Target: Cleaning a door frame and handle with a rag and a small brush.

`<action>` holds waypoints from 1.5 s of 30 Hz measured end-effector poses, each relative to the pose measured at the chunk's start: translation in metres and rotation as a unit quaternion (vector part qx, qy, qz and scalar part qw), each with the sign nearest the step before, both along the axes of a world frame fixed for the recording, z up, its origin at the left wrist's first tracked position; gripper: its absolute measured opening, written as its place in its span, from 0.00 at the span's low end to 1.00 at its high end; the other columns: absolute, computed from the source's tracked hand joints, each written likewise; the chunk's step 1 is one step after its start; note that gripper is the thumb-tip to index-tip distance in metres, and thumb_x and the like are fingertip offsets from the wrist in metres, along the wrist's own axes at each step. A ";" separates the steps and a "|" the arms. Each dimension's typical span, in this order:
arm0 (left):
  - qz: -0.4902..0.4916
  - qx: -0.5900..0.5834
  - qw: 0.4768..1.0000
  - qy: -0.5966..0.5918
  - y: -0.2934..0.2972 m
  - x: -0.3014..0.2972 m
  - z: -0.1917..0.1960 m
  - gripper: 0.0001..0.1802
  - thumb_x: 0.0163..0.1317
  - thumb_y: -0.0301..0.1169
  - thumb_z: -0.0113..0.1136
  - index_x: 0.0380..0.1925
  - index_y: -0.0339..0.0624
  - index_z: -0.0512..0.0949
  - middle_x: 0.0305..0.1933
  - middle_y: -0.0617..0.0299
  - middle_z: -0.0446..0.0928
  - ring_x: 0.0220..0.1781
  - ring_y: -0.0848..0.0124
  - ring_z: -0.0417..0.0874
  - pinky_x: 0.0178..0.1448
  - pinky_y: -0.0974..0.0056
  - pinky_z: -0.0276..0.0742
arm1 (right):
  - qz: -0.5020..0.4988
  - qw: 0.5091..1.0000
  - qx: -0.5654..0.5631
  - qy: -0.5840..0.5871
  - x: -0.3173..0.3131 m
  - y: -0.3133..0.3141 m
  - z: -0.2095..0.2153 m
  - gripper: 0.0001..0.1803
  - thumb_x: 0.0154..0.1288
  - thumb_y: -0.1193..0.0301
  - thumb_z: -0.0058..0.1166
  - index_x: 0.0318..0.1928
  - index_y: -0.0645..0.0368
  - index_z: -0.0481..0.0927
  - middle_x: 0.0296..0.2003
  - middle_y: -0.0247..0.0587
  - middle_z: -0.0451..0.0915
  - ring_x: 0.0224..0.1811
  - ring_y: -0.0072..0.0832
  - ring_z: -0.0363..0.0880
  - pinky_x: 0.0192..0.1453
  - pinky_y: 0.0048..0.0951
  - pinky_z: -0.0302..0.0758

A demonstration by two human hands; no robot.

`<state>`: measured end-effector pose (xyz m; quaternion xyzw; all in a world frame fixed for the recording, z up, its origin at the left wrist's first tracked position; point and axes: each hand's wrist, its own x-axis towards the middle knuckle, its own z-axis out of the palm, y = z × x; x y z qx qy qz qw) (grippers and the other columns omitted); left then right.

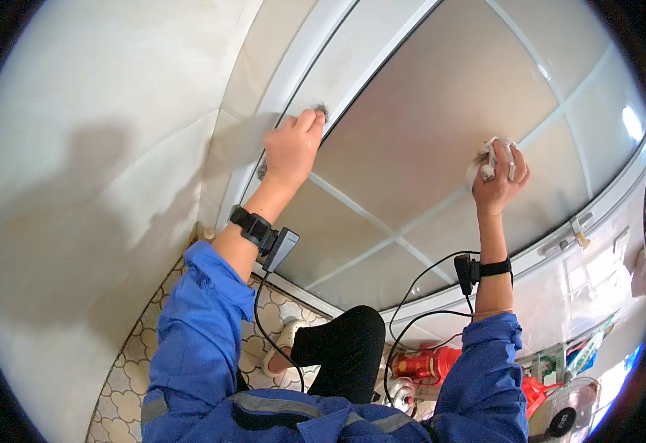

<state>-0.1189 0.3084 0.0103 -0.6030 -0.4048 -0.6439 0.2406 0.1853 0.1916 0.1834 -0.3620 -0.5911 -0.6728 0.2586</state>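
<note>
A door with a frosted panel (404, 140) and a white frame (371, 55) stands before me, crossed by pale bars. My left hand (293, 148) is closed over the frame's left side. Dark grey patterned ends of what looks like a door handle (322, 112) show on either side of the fist; its middle is hidden. Farther right, my right hand (499, 176) presses a crumpled white cloth (494, 156) with grey marks against the panel, fingers bent over it. Whether the cloth is fabric or paper I cannot tell.
A pale wall (101, 96) rises on the left, over a patterned tile floor (127, 376). Black cables hang from both wrist straps. At lower right are a red container (419, 365), a round fan-like object (563, 419) and other items. A white latch (580, 232) sits on the right frame.
</note>
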 end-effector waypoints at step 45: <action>-0.195 -0.187 0.852 -0.449 -0.058 -0.049 -0.074 0.10 0.60 0.27 0.59 0.40 0.37 0.81 0.37 0.57 0.79 0.39 0.67 0.79 0.46 0.66 0.73 | 0.069 0.894 -0.401 -0.188 -0.214 0.125 -0.160 0.21 0.62 0.57 0.52 0.52 0.54 0.74 0.52 0.42 0.72 0.55 0.42 0.69 0.60 0.42 0.68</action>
